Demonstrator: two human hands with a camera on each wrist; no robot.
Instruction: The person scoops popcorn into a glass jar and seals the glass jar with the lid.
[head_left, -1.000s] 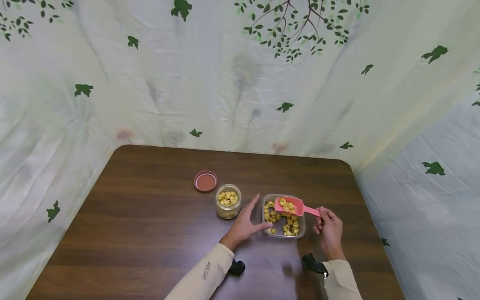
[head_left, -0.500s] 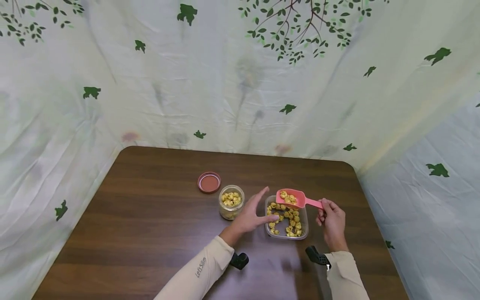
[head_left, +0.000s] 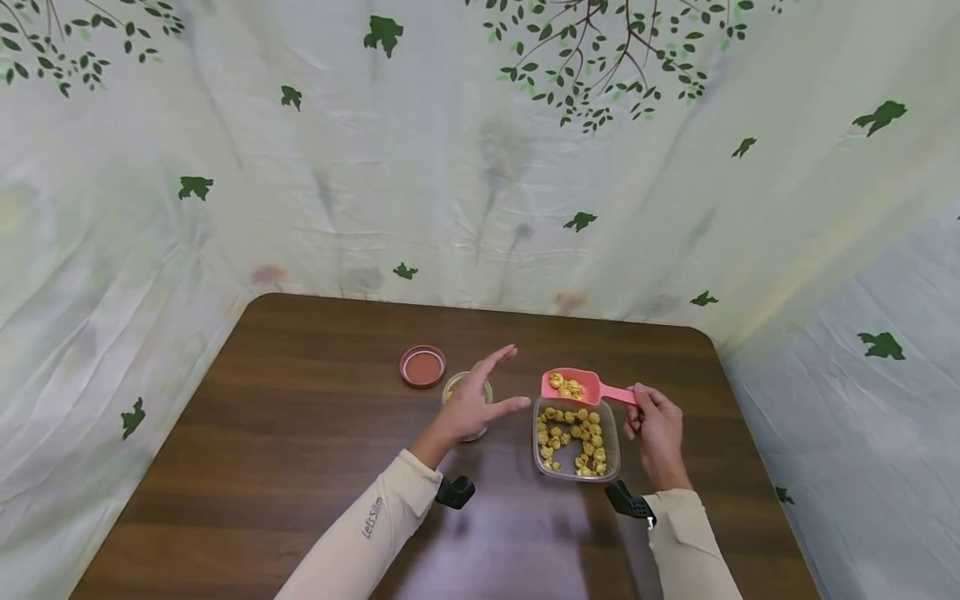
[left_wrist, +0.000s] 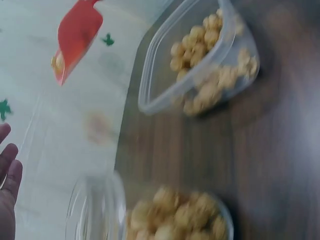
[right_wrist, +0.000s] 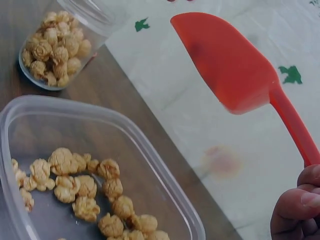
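Note:
My right hand [head_left: 660, 429] grips the handle of a pink scoop [head_left: 592, 386], which carries a few pieces of caramel popcorn and hangs over the far rim of a clear plastic container [head_left: 576, 478]. More popcorn [right_wrist: 65, 180] lies scattered across the container's bottom. My left hand [head_left: 467, 408], thumb and fingers spread, holds nothing. In the head view it overlaps and mostly hides the glass jar [right_wrist: 60, 47], which stands upright left of the container, filled with popcorn. The left wrist view shows the jar close below, with that hand's fingers [left_wrist: 11, 175] at the left edge.
A red-brown jar lid [head_left: 423, 367] lies on the brown table [head_left: 300, 433] behind and left of the jar. Beyond the table's far edge hangs a pale curtain [head_left: 442, 167] printed with leaves. Dark camera straps sit on both wrists.
The scoop has risen with its popcorn from inside the container to its far rim. My left hand has moved left from the container's side to the jar.

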